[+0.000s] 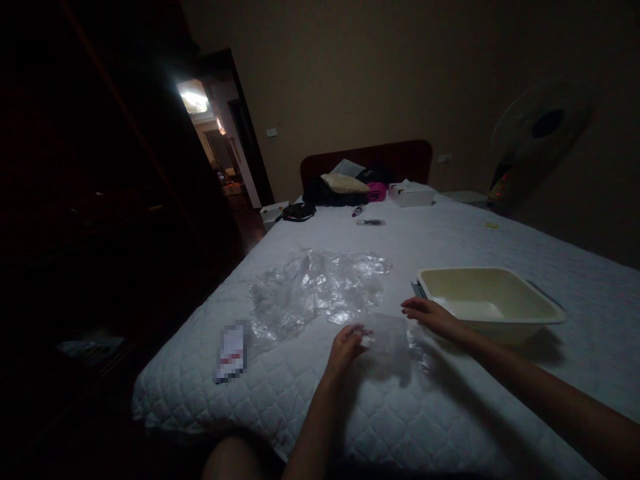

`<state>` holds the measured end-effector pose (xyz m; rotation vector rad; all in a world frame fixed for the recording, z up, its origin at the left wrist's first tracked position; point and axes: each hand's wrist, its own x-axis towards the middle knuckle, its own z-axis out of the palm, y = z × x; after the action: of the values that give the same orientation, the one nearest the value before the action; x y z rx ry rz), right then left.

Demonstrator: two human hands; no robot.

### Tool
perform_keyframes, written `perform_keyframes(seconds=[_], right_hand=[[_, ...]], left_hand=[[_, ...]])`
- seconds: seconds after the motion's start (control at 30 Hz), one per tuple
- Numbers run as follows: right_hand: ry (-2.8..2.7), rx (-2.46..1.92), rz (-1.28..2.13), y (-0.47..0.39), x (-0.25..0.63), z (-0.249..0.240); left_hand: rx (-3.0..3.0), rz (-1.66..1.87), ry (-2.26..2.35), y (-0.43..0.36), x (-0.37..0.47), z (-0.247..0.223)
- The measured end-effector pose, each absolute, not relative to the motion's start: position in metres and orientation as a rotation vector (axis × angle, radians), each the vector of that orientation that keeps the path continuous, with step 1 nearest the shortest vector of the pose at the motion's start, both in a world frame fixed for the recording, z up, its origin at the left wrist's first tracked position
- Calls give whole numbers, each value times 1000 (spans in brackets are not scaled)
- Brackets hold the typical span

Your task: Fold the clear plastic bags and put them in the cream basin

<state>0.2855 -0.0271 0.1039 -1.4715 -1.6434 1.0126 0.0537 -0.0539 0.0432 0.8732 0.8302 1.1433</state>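
Observation:
A small clear plastic bag (393, 347) lies near the front of the white quilted bed, between my hands. My left hand (347, 347) pinches its left edge with curled fingers. Over the bag's upper right side is my right hand (430, 315), fingers stretched to the left and a little apart, beside the basin; whether it touches the bag is hard to make out. Behind them a spread of crumpled clear plastic (315, 287) covers the middle of the bed. A cream basin (493, 297) with grey handles stands to the right.
A blurred white packet (233, 352) lies at the bed's left front. Further back are a white box (411, 194), a black bag (299, 212), a pen-like item (370, 222) and a pile of clothes (345, 185). A fan (545, 127) stands at the right.

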Motion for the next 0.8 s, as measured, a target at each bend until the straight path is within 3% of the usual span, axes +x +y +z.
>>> perform_keyframes(seconds=[0.33, 0.67, 0.8], right_hand=[[-2003, -1375, 804, -48, 243, 117], [-1594, -1405, 1367, -45, 261, 122], [-1449, -1447, 1433, -45, 267, 122]], left_hand=[[1033, 1096, 789, -68, 57, 67], [751, 1145, 745, -64, 43, 68], [624, 1129, 665, -62, 39, 65]])
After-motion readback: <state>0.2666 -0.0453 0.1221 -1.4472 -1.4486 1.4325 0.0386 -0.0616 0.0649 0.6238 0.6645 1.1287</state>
